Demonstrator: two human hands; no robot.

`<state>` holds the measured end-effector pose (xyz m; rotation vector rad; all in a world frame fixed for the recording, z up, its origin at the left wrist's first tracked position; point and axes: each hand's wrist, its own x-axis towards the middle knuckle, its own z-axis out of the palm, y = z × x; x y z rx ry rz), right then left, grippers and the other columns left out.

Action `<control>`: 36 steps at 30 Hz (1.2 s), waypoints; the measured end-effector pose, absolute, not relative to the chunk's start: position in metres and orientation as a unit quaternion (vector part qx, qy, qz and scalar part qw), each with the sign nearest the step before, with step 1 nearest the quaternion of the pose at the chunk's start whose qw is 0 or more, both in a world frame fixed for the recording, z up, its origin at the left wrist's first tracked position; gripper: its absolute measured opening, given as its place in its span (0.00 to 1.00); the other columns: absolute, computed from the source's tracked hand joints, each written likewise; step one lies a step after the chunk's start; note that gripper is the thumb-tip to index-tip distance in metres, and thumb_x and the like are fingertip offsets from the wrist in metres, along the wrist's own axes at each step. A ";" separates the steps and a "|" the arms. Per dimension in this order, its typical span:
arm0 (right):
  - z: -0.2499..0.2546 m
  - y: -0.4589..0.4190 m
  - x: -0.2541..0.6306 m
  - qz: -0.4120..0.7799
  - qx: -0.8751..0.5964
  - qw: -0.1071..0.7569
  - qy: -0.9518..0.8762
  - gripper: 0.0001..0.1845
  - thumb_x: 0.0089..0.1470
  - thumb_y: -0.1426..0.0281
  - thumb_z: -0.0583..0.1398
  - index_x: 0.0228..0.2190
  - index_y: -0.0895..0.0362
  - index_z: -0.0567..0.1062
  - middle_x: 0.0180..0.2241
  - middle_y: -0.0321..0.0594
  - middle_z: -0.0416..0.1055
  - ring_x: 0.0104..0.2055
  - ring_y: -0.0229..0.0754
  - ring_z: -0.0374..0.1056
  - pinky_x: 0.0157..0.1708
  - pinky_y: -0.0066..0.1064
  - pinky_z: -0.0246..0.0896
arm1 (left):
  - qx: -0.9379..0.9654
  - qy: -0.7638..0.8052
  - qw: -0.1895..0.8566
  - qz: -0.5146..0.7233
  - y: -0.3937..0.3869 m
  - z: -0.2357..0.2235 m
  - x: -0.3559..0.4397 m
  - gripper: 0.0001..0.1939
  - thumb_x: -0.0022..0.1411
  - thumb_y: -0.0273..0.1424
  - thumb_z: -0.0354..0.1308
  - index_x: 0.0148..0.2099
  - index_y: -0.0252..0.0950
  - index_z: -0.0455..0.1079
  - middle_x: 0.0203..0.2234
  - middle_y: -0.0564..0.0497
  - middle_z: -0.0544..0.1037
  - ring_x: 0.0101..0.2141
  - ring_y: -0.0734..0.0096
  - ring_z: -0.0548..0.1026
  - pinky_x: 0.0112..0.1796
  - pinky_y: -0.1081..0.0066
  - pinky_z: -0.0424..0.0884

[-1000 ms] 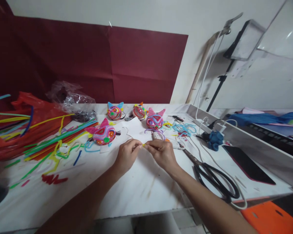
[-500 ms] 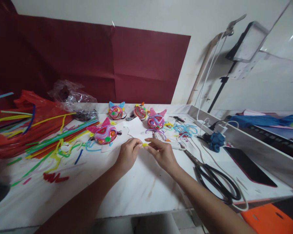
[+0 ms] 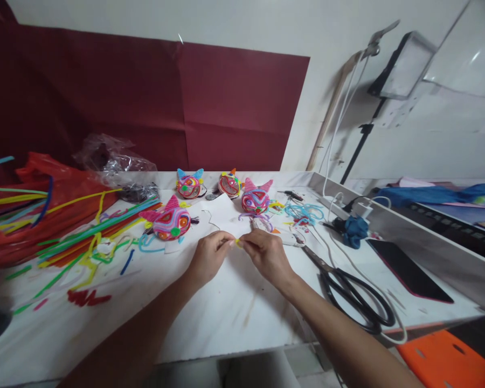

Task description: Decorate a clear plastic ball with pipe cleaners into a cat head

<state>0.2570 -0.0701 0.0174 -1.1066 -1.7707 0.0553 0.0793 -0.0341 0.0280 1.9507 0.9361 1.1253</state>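
My left hand [image 3: 210,256] and my right hand [image 3: 268,255] meet over the table, both pinching a short piece of yellow pipe cleaner [image 3: 237,242] between thumbs and fingertips. Most of that piece is hidden by the fingers. Left of my hands lies a round pink-eared ornament [image 3: 170,222] covered in coiled pipe cleaner. Another pink-eared ornament [image 3: 255,200] stands just beyond my right hand. Behind them are a blue-eared ornament [image 3: 189,185] and an orange-eared one [image 3: 229,185]. White paper [image 3: 224,213] lies under and beyond my fingertips.
Loose pipe cleaners [image 3: 101,231] and a red plastic bag [image 3: 60,183] spread over the left side. Black-handled scissors [image 3: 358,299] lie beside my right forearm, near a white glue gun [image 3: 286,237]. A phone [image 3: 408,269] and cables are farther right.
The right fingers loosened and spread half a second ago, showing more of the yellow piece, and are now pinched on it again. My left hand kept its grip.
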 end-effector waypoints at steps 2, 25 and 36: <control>0.017 -0.071 0.255 0.048 -0.458 0.524 -0.716 0.10 0.58 0.74 0.63 0.28 0.54 0.84 0.26 0.40 0.77 0.26 0.41 0.71 0.29 0.29 0.63 | 0.740 0.364 0.375 0.424 -0.034 0.029 0.080 0.09 0.58 0.36 0.57 0.32 0.37 0.74 0.19 0.55 0.71 0.23 0.70 0.68 0.27 0.71 0.64; 0.013 -0.066 0.257 0.238 -0.452 0.572 -0.642 0.12 0.51 0.64 0.69 0.37 0.54 0.87 0.26 0.39 0.77 0.26 0.40 0.69 0.27 0.30 0.63 | 0.729 0.381 0.340 0.456 -0.033 0.016 0.087 0.11 0.60 0.39 0.53 0.34 0.38 0.71 0.26 0.52 0.75 0.28 0.67 0.71 0.31 0.68 0.66; 0.021 -0.070 0.262 0.101 -0.473 0.519 -0.705 0.08 0.55 0.75 0.67 0.29 0.53 0.87 0.25 0.38 0.77 0.26 0.39 0.71 0.29 0.28 0.62 | 0.742 0.377 0.339 0.438 -0.033 0.020 0.083 0.10 0.58 0.38 0.55 0.35 0.38 0.73 0.27 0.51 0.78 0.29 0.66 0.75 0.32 0.69 0.68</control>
